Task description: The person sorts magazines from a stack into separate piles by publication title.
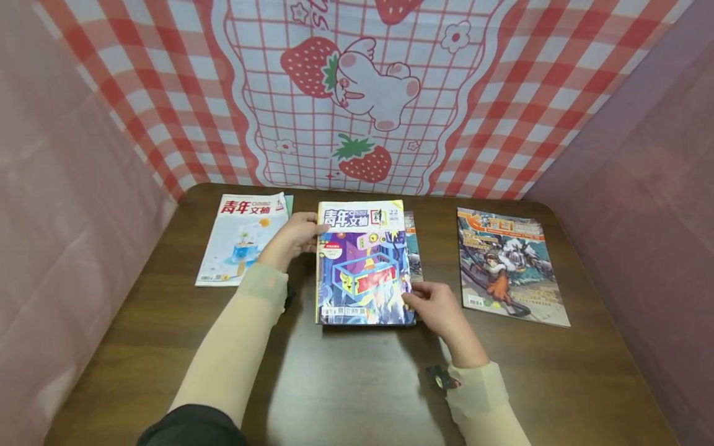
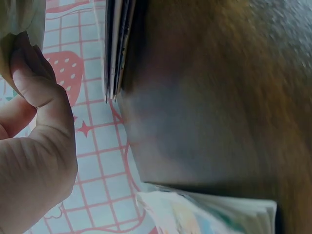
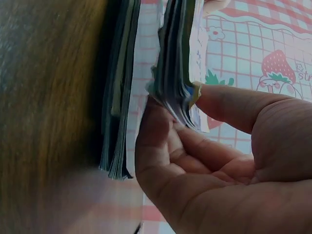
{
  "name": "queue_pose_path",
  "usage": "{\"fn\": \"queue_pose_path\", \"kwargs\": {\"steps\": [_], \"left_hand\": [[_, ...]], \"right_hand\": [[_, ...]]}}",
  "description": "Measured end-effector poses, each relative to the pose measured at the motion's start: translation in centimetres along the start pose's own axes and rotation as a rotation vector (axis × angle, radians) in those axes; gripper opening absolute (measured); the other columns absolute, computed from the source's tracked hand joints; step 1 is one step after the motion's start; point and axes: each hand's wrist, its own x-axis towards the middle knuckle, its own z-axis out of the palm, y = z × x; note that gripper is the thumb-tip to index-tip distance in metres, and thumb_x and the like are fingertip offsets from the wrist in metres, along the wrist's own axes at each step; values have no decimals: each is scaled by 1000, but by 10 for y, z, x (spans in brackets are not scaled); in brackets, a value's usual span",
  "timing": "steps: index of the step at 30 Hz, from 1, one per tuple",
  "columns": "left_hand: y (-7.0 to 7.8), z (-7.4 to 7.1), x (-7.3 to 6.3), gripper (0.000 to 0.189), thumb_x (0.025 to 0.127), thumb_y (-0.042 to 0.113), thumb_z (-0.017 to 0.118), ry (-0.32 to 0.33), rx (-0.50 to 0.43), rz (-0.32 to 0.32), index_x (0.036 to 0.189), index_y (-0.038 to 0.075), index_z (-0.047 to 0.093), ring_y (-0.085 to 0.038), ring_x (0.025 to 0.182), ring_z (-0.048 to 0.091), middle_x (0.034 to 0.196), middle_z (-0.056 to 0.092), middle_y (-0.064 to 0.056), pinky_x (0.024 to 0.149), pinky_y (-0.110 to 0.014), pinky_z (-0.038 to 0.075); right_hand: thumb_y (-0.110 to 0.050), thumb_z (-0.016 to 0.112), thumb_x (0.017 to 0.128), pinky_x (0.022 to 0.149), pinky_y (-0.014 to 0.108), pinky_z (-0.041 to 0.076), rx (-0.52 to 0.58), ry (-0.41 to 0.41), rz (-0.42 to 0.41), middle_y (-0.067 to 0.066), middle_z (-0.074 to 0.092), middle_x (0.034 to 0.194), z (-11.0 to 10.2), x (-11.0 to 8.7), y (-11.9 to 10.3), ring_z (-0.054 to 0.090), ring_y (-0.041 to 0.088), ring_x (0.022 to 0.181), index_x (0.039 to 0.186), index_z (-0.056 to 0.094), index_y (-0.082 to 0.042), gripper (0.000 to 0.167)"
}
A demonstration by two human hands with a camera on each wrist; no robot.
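A magazine with a purple and blue picture on its cover is held up by both hands, in the middle of the head view. At its left edge, my left hand pinches it near the upper corner. My right hand grips the lower right edge, thumb on the cover and fingers underneath. Seen from the right wrist, the right hand bends the page edges a little. Below the held magazine lies a stack of magazines, with a gap between them. Most of that stack is hidden in the head view.
On the left of the brown table lies a white-covered magazine with a greenish thing behind it. A magazine with a cartoon figure lies on the right. A strawberry-print cloth hangs at the back edge.
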Motion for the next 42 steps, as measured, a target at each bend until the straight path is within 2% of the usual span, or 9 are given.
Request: {"fn": "queue_pose_path", "kwargs": {"steps": [8,13,16,19,22,28,35,42], "left_hand": [[3,-6,-8,29,104,12,60,-22,17,26,128,-3,58,-22,65,68,97,71,-19,53,-29,55],[5,-9,-14,31,105,12,58,-13,29,27,132,-1,56,-23,67,69,98,70,-18,55,-30,56],[4,-12,-14,32,105,11,58,-14,11,23,133,-3,54,-21,64,68,92,71,-15,55,-30,57],[2,-15,-14,32,103,8,59,-17,-13,18,131,-7,53,-20,61,67,86,70,-14,53,-30,57],[0,-20,-17,31,103,8,59,-21,1,16,129,-7,53,-21,61,68,86,71,-15,53,-30,57],[-1,-31,-30,29,104,11,58,-32,72,-2,127,-7,53,-25,67,71,93,71,-18,58,-34,59],[-3,-47,-48,33,101,8,59,-25,93,-15,127,-12,52,-23,66,71,87,72,-15,58,-34,59],[-13,-63,-64,34,100,7,59,-7,129,-49,127,-12,51,-21,65,70,85,71,-13,56,-32,58]], "right_hand": [[-11,72,94,76,35,59,206,-46,10,21,72,105,-1,-2,-2,70,23,87,119,65,14,37],[-10,70,95,73,31,58,312,-99,19,25,71,110,1,-1,-4,67,17,84,127,59,17,43],[-8,69,95,74,29,58,317,-123,5,27,69,113,2,-1,-4,67,16,86,130,56,18,45],[-5,69,94,72,28,56,305,-142,-20,26,71,106,4,-1,-5,66,15,82,123,59,19,38],[-3,68,94,70,27,54,292,-165,-54,21,72,97,6,-1,-6,63,13,78,116,62,18,31],[-2,68,94,65,28,53,293,-196,-75,12,72,86,14,-7,-10,61,13,71,107,65,14,21],[-3,68,93,58,27,49,320,-282,-87,5,65,71,30,-18,-18,56,13,62,101,62,10,16],[0,70,90,60,32,54,322,-355,-107,4,63,67,47,-27,-24,57,15,60,92,60,5,12]]}}
